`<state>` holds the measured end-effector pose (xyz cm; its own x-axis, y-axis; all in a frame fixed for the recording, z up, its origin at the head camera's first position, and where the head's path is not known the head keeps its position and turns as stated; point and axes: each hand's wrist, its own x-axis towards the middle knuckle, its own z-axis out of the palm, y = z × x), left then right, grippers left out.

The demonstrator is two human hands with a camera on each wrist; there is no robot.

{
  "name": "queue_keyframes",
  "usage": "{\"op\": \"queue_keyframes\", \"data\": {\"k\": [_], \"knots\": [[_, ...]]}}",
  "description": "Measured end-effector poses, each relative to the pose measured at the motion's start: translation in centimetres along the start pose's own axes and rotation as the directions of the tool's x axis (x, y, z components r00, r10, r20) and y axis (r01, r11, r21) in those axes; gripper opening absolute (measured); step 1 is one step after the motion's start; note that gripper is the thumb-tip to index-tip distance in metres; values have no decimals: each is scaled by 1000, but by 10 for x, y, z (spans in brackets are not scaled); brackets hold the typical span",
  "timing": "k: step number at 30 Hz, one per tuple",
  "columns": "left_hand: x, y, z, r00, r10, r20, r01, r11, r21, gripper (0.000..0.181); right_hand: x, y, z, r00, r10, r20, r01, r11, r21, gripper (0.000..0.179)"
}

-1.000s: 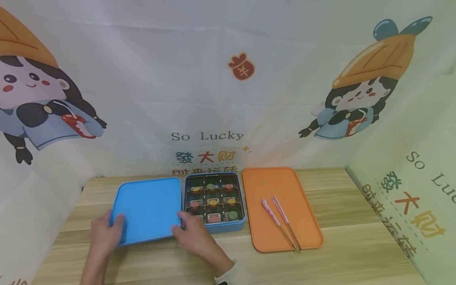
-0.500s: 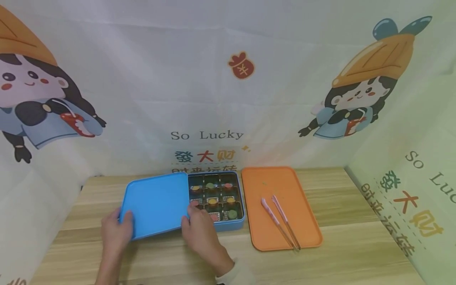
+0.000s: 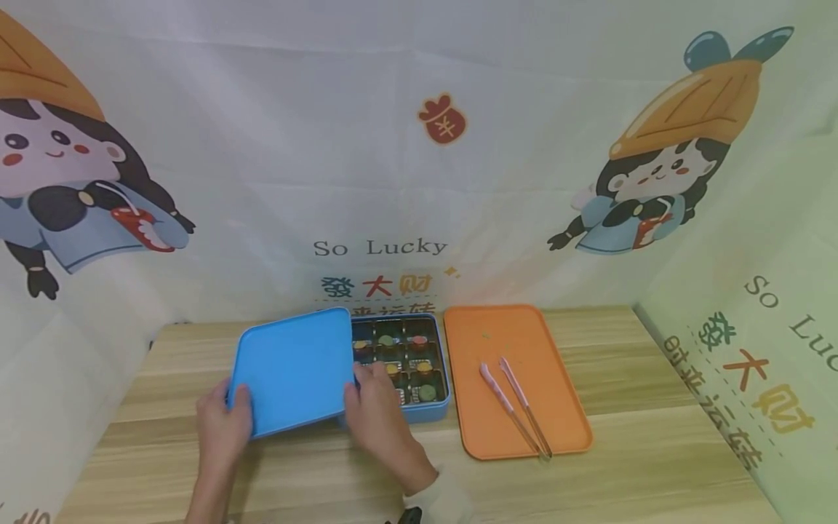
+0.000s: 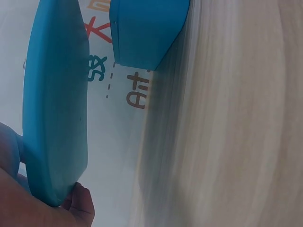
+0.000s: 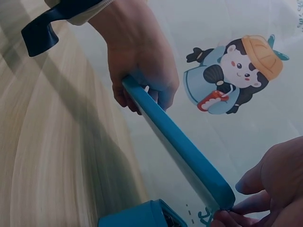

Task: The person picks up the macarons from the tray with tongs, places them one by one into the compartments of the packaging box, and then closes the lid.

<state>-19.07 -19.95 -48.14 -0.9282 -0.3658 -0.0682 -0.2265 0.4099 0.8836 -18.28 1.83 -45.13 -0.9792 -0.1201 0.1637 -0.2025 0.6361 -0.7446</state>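
Note:
Both hands hold a blue rectangular lid (image 3: 294,371), raised and slightly tilted in the head view. My left hand (image 3: 224,422) grips its left edge, thumb on top and fingers underneath. At its right edge, my right hand (image 3: 380,415) pinches the rim. Behind and right of the lid stands a blue box (image 3: 425,413) with a black divided insert holding small round yellow, green and pink pieces. The lid covers the box's left part from view. In the left wrist view, a gap separates the lid (image 4: 57,104) from the box (image 4: 147,33).
An orange tray (image 3: 524,335) lies right of the box, bearing tongs (image 3: 513,407) with pinkish tips. Small green crumbs are on the tray. A printed white cloth (image 3: 366,145) hangs behind the wooden table (image 3: 641,407).
Both hands have carried the lid rightward and a little upward, over the box's left part. Its right side has risen more. The box, tray and tongs have stayed put.

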Motion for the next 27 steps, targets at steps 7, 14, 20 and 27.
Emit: {"op": "queue_keyframes", "data": {"k": [7, 14, 20, 27], "knots": [[-2, 4, 1, 1000, 0, 25, 0, 1000, -7, 59, 5, 6, -7, 999, 27, 48, -30, 997, 74, 42], [-3, 7, 3, 999, -22, 36, 22, 1000, -4, 61, 9, 9, -12, 997, 62, 51, -68, 988, 136, 39], [-4, 10, 3, 999, -25, 34, 25, 1000, -9, 62, 10, 14, -17, 997, 56, 58, -62, 992, 113, 37], [-5, 14, 3, 999, -7, 42, 7, 1000, -14, 63, 11, 14, -18, 996, 74, 54, -78, 994, 83, 38]]}}
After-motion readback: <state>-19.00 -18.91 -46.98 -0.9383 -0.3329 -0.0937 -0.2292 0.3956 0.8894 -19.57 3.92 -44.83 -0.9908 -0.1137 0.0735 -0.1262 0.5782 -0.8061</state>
